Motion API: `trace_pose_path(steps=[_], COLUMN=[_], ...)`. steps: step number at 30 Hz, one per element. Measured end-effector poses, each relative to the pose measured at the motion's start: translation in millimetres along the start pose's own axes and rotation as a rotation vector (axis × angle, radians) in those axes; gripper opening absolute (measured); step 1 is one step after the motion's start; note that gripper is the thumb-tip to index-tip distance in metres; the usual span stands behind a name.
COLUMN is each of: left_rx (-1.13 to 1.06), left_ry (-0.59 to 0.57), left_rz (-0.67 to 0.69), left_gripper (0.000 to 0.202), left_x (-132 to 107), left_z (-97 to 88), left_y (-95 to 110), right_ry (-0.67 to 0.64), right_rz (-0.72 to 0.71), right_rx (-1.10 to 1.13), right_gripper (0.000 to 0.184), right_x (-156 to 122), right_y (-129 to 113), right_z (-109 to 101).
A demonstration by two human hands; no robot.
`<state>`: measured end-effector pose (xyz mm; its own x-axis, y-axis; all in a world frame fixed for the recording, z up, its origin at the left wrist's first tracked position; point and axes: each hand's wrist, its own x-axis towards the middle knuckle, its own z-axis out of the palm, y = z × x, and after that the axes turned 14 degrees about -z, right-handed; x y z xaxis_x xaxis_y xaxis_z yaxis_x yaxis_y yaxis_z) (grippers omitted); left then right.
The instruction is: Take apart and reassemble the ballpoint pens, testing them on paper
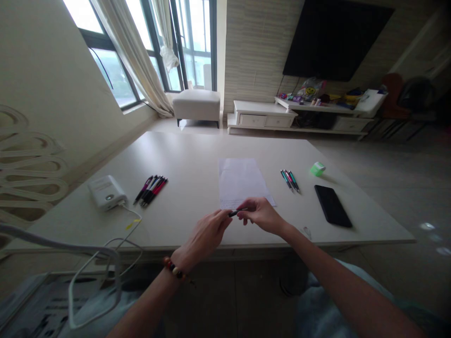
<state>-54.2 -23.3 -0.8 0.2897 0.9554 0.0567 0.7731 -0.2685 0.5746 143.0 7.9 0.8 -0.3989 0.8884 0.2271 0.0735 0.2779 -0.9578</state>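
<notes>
The left hand [207, 232] and right hand [260, 216] were closed in fingertip pinches on a dark pen [234, 212], holding it above the desk [197, 159] just below a sheet of paper [243, 183]; red-and-black pens [150, 190], slim teal pens [289, 180] and a black smartphone [333, 205] lay farther out, seemingly set clear of the hands

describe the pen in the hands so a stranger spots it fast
On the pale table, find the paper. At its near edge, a dark pen sits between the left hand and right hand. It is the only pen held; the others lie in a left bunch and a right bunch.
</notes>
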Motion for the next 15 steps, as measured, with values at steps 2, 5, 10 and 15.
trace_pose_path(steps=[2, 5, 10, 15], left_rx=[0.000, 0.030, 0.041, 0.092], left_ry=[-0.008, 0.020, 0.080, 0.128], left_rz=[-0.004, -0.014, 0.005, -0.005], left_gripper=[0.030, 0.031, 0.028, 0.026], left_x=[-0.1, 0.8, 1.7, 0.6], left_z=[-1.5, -3.2, -2.8, -3.8], left_y=[0.8, 0.4, -0.9, -0.9], right_ry=[-0.049, -0.126, -0.124, -0.121], right_rz=[-0.007, -0.058, -0.049, 0.059], right_rx=[-0.034, -0.124, -0.238, -0.135], right_gripper=[0.026, 0.027, 0.052, 0.058], right_x=[-0.8, -2.0, -4.1, -2.6], right_y=[-1.4, -4.5, -1.7, 3.2], right_z=[-0.1, -2.2, 0.8, 4.7])
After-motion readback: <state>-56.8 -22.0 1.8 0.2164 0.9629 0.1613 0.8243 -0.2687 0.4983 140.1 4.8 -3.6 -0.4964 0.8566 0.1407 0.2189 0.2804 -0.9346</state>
